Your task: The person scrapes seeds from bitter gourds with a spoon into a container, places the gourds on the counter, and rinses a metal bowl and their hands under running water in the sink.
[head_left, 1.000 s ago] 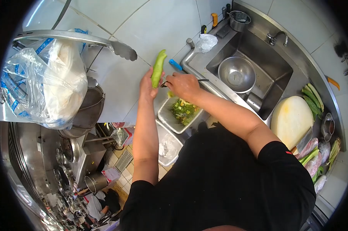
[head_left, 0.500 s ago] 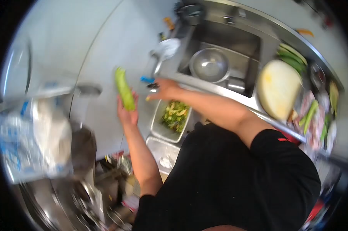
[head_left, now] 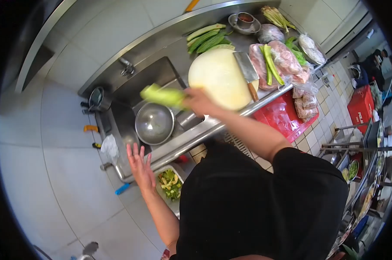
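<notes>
My right hand (head_left: 201, 102) grips one end of a long, pale green gourd (head_left: 161, 95), blurred by motion, over the sink (head_left: 160, 73). Below the gourd, a round steel bowl (head_left: 154, 123) sits in the sink. Nothing is in my left hand (head_left: 142, 170), which is raised with fingers spread near the sink's front left corner. Beneath that hand, a container (head_left: 177, 168) holds green and yellowish peelings or scraps (head_left: 170, 184). To the right of the gourd is a thick round chopping board (head_left: 213, 80), with a cleaver (head_left: 246, 68) lying on its right side.
Dark green gourds (head_left: 209, 40) lie behind the board. Bagged meat (head_left: 284, 58) and green stalks (head_left: 271, 65) are to its right. A tap (head_left: 126, 66) rises behind the sink. Below the counter edge sits a red tray (head_left: 287, 115). Shelves with food (head_left: 354, 169) stand at far right.
The gourd has passed from my left hand to my right and moved over the sink. My left hand is now free. The small shiny thing at my right hand no longer shows. My view has turned right.
</notes>
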